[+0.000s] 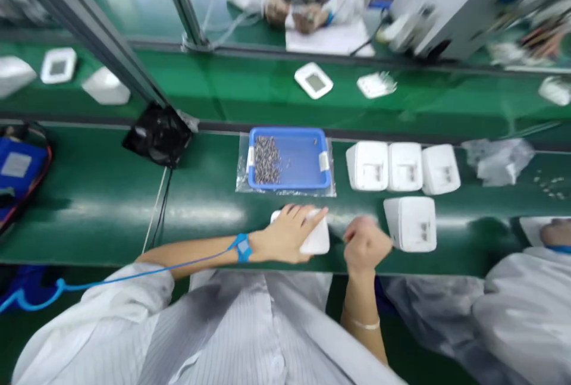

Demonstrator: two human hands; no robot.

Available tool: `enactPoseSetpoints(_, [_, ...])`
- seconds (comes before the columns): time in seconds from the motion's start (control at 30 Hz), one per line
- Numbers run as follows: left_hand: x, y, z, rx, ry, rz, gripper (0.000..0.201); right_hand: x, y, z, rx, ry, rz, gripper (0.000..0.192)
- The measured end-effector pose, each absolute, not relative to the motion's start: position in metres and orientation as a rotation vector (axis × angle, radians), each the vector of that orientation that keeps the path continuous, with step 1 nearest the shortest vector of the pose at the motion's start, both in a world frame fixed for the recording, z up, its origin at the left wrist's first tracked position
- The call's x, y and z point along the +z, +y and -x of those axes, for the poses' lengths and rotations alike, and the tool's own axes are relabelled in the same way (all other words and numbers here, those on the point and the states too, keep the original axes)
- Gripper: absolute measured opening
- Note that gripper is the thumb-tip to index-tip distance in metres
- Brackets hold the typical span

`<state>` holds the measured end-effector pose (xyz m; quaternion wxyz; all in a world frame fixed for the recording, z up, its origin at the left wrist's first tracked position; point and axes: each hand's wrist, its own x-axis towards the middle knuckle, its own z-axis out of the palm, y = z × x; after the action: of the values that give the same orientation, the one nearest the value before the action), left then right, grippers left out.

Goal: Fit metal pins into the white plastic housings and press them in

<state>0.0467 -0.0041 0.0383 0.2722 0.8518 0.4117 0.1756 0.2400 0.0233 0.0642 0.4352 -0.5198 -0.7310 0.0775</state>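
Observation:
My left hand [289, 235] lies over a white plastic housing [319, 237] at the front of the green bench, its fingers reaching across the top and holding it down. A blue strap with a cord is round that wrist. Just right of the housing, my right hand [366, 243] is raised in a closed fist; what it holds, if anything, is hidden. A similar white housing [417, 227] stands beside the right hand. Beyond my left hand is a blue tray [303, 165] with many small metal screws [266, 160] heaped at its left side.
Three white housings [369, 165] stand in a row at right, beside a crumpled plastic bag [504, 160]. A green conveyor [250, 87] carries white display units [313, 80]. A metal post [111, 40] and black object [157, 134] are left. Co-workers sit opposite and at right.

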Motion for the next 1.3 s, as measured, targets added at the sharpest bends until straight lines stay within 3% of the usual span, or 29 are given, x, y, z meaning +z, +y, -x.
enactPoseSetpoints(0.07, [0.040, 0.004, -0.026, 0.657, 1.148, -2.139, 0.119, 0.060, 0.025, -0.243, 0.114, -1.973, 1.176, 0.048])
enactPoseSetpoints(0.23, [0.072, 0.109, 0.051, 1.481, 1.807, -1.544, 0.103, 0.032, 0.031, -0.212, -0.030, -2.236, 1.075, 0.045])
enactPoseSetpoints(0.33, [0.083, 0.190, 0.080, 1.630, 2.273, -1.161, 0.096, 0.012, 0.037, -0.185, -0.060, -2.523, 1.007, 0.038])
enactPoseSetpoints(0.47, [0.068, 0.240, 0.100, 1.491, 2.393, -0.911, 0.079, -0.005, 0.037, -0.174, 0.023, -2.660, 1.011, 0.030])
enactPoseSetpoints(0.57, [0.060, 0.232, 0.095, 1.332, 2.389, -1.008, 0.080, 0.002, 0.035, -0.191, -0.057, -2.584, 1.136, 0.034])
enactPoseSetpoints(0.67, [0.058, 0.189, 0.070, 1.241, 2.285, -1.393, 0.080, 0.020, 0.035, -0.237, -0.141, -2.329, 1.518, 0.039])
enactPoseSetpoints(0.77, [0.043, 0.113, 0.042, 1.159, 1.908, -2.086, 0.065, 0.028, 0.029, -0.302, -0.266, -1.845, 2.133, 0.036])
enactPoseSetpoints(0.87, [0.006, 0.032, 0.025, 0.988, 1.471, -2.564, 0.080, 0.018, 0.016, -0.347, -0.385, -1.625, 2.459, 0.045])
enactPoseSetpoints(1.03, [-0.044, -0.027, 0.011, 0.693, 1.275, -2.586, 0.082, 0.005, -0.010, -0.313, -0.162, -1.881, 2.389, 0.033])
enactPoseSetpoints(1.13, [-0.033, -0.020, 0.013, 0.567, 1.162, -2.485, 0.082, 0.038, -0.012, -0.253, 0.511, -2.133, 2.038, 0.034])
enactPoseSetpoints(1.2, [-0.017, -0.013, 0.019, 0.483, 1.102, -2.415, 0.070, 0.069, 0.005, -0.215, 1.026, -2.371, 1.613, 0.037])
enactPoseSetpoints(1.23, [-0.009, -0.010, 0.024, 0.431, 1.076, -2.384, 0.061, 0.083, 0.020, -0.199, 1.026, -2.418, 1.581, 0.034])
enactPoseSetpoints(1.3, [0.005, -0.006, 0.031, 0.328, 1.036, -2.323, 0.045, 0.099, 0.058, -0.171, 0.686, -2.519, 1.635, 0.034])
